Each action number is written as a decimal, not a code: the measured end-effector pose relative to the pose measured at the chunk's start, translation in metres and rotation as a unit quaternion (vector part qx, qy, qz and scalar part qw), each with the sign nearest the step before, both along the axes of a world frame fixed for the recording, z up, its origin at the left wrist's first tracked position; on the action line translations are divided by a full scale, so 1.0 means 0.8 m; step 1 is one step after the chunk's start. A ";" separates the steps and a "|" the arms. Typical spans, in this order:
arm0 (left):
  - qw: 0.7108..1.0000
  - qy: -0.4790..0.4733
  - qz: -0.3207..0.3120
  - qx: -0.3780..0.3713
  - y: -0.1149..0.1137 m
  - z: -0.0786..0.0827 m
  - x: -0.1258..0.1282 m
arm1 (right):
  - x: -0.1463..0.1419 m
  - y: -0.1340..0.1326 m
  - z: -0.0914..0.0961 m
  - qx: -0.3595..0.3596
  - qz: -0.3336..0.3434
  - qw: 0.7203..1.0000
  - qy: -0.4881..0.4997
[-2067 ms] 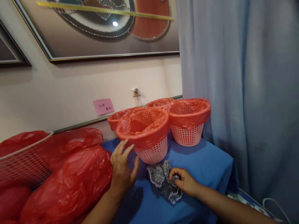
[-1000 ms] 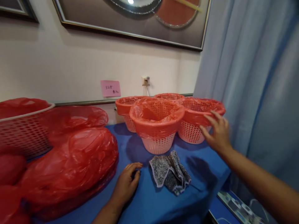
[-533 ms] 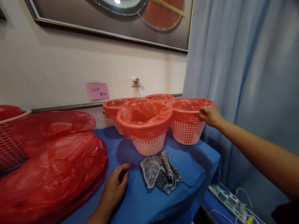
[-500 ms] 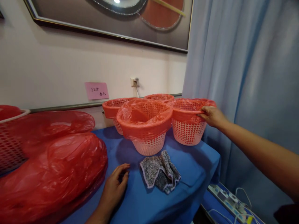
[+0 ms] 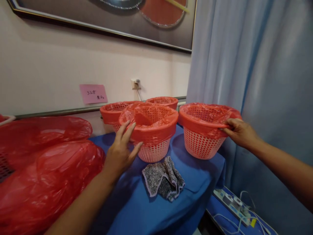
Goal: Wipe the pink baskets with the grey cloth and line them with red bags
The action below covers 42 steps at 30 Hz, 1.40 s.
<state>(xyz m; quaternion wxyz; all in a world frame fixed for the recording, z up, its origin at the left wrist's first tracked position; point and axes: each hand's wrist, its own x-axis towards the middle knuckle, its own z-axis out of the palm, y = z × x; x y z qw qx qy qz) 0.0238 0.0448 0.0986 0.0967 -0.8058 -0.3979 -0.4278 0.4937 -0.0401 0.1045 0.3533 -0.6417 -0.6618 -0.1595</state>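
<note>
Several pink mesh baskets lined with red plastic bags stand on a blue-covered table [image 5: 200, 173]. My right hand [image 5: 238, 132] grips the right rim of the right basket [image 5: 202, 130], which sits near the table's right edge. My left hand [image 5: 119, 151] is raised with fingers spread, its fingertips at the left side of the middle basket [image 5: 151, 130]. A folded grey cloth [image 5: 161, 178] lies on the table in front of the middle basket, between my arms.
Two more lined baskets [image 5: 111, 112] stand behind, against the wall. Bulging red bags [image 5: 46, 163] fill the left side. A pale blue curtain [image 5: 256, 81] hangs at right. A power strip with cables [image 5: 232, 205] lies below the table's right edge. A pink note [image 5: 93, 93] is on the wall.
My right hand reached from the cloth to the right basket's rim and pulled the basket toward me and rightward. My left hand lifted off the table to the middle basket.
</note>
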 end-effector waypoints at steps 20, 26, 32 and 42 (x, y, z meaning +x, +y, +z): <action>0.987 0.115 0.030 -0.112 0.092 0.041 0.094 | 0.024 -0.001 -0.009 0.049 0.027 0.998 -0.001; 0.997 0.050 0.004 -0.061 0.074 0.020 0.091 | 0.009 -0.005 -0.014 0.103 0.050 0.991 -0.063; 0.996 -0.013 -0.069 -0.053 0.026 -0.044 0.039 | -0.003 -0.009 -0.010 0.118 0.043 0.990 -0.069; 0.975 -0.016 -0.038 -0.217 -0.015 -0.180 -0.058 | 0.000 -0.024 0.011 0.047 0.016 0.997 -0.066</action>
